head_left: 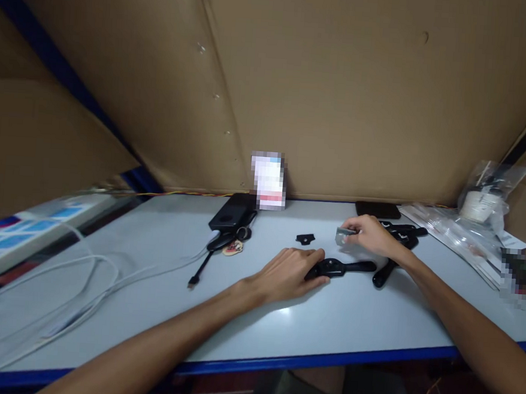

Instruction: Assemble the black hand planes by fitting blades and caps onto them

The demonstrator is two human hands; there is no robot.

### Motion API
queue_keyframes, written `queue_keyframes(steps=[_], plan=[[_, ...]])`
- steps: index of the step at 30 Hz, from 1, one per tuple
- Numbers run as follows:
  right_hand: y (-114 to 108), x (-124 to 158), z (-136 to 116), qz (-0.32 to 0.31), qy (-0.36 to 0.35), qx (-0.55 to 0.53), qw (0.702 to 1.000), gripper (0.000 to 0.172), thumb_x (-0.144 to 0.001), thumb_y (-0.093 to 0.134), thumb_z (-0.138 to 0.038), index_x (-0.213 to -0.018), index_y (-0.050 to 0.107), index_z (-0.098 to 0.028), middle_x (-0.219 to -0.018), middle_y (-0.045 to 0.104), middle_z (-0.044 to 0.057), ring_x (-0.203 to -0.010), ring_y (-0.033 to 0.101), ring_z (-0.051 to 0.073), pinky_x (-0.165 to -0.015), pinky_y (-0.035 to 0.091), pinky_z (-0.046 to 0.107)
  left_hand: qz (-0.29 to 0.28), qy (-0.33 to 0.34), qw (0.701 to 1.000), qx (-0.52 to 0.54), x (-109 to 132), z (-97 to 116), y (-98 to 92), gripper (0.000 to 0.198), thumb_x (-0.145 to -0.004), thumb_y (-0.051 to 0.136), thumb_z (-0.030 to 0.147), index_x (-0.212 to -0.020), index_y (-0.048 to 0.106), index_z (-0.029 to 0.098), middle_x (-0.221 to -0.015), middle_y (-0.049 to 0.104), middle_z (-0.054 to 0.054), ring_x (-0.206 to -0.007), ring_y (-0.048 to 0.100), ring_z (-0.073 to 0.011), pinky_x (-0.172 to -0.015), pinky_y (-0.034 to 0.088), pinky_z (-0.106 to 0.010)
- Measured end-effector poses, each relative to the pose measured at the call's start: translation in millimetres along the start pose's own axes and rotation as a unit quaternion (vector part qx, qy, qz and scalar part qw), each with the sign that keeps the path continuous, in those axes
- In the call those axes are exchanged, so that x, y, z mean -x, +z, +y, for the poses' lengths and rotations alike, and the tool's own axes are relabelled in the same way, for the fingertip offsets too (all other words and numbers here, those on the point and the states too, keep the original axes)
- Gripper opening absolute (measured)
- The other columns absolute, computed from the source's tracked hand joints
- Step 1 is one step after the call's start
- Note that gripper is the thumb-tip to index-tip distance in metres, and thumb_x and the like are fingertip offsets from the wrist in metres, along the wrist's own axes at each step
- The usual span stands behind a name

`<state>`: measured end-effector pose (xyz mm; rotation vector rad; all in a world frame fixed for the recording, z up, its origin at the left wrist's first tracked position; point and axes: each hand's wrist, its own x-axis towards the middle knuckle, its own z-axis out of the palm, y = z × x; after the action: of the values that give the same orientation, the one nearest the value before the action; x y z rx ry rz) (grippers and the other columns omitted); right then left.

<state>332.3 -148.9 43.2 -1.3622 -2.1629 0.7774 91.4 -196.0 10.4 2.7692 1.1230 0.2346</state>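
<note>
My left hand [294,270] is closed around one end of a black spokeshave body [332,267], which lies low over the tabletop with its other handle pointing right. Between the fingertips of my right hand [371,233] is a small flat grey metal blade [343,235], raised just behind the spokeshave. A small black cap piece [305,239] rests on the table beyond my left hand. More black spokeshaves [404,232] lie in a cluster under and beside my right wrist, which partly hides them.
A phone [269,182] with a lit, blurred screen leans against the cardboard wall [341,106]. At left are a black box-like device [232,211], a cable plug [194,281], white cables [113,270] and a power strip [48,230]. Plastic bags [453,237] and a dark flat object [378,210] sit at right.
</note>
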Motion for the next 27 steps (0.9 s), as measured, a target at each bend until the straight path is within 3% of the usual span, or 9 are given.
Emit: queue_keyframes(steps=[3, 6, 10, 15, 19, 27], plan=[[2, 1, -2, -0.047, -0.008, -0.103, 0.994, 0.016, -0.078, 0.072, -0.018, -0.093, 0.073, -0.015, -0.079, 0.073, 0.002, -0.073, 0.063, 0.017, -0.07, 0.044, 0.028, 0.004, 0.01, 1.0, 0.003, -1, -3, 0.4, 0.03, -0.1, 0.055, 0.049, -0.105, 0.057, 0.019, -0.089, 0.072, -0.006, -0.076, 0.068, -0.0241, -0.065, 0.042, -0.033], [10, 3, -4, -0.108, -0.017, -0.13, 0.985, 0.021, -0.078, 0.07, -0.018, -0.099, 0.072, -0.015, -0.071, 0.07, -0.001, -0.066, 0.06, 0.015, -0.066, 0.042, 0.027, 0.002, -0.007, 1.0, -0.001, -2, -5, 0.2, 0.034, -0.097, 0.058, 0.053, -0.103, 0.058, 0.019, -0.084, 0.072, -0.005, -0.072, 0.067, -0.0237, -0.064, 0.041, -0.032], [20, 6, -5, -0.111, -0.039, -0.099, 0.988, 0.039, -0.076, 0.065, -0.009, -0.113, 0.07, -0.015, -0.067, 0.065, -0.004, -0.065, 0.056, 0.014, -0.065, 0.04, 0.026, 0.006, -0.017, 1.0, 0.001, -3, -5, -0.9, 0.035, -0.096, 0.061, 0.055, -0.102, 0.058, 0.02, -0.085, 0.073, -0.004, -0.071, 0.068, -0.0231, -0.063, 0.041, -0.031], [18, 8, -10, -0.107, -0.013, -0.072, 0.992, 0.032, -0.065, 0.068, -0.004, -0.094, 0.067, -0.017, -0.066, 0.056, -0.006, -0.061, 0.048, 0.012, -0.055, 0.033, 0.024, 0.001, -0.031, 0.999, -0.012, -4, -4, -0.2, 0.036, -0.098, 0.059, 0.055, -0.099, 0.058, 0.02, -0.083, 0.073, -0.004, -0.07, 0.068, -0.0233, -0.061, 0.038, -0.03], [10, 7, -12, -0.122, -0.022, -0.069, 0.99, 0.04, -0.063, 0.071, -0.005, -0.101, 0.071, -0.017, -0.072, 0.058, -0.005, -0.065, 0.05, 0.013, -0.057, 0.035, 0.024, -0.001, -0.04, 0.999, -0.021, -2, -5, 2.3, 0.041, -0.099, 0.056, 0.06, -0.097, 0.059, 0.019, -0.078, 0.071, -0.004, -0.067, 0.066, -0.0225, -0.059, 0.036, -0.03], [16, 5, -12, -0.035, 0.053, -0.249, 0.966, 0.011, -0.071, 0.07, -0.011, -0.078, 0.064, -0.017, -0.067, 0.065, -0.002, -0.062, 0.056, 0.013, -0.06, 0.039, 0.026, 0.015, -0.017, 0.998, -0.053, -1, -6, 2.5, 0.05, -0.102, 0.045, 0.066, -0.091, 0.06, 0.019, -0.081, 0.07, -0.008, -0.072, 0.067, -0.0239, -0.061, 0.039, -0.032]])
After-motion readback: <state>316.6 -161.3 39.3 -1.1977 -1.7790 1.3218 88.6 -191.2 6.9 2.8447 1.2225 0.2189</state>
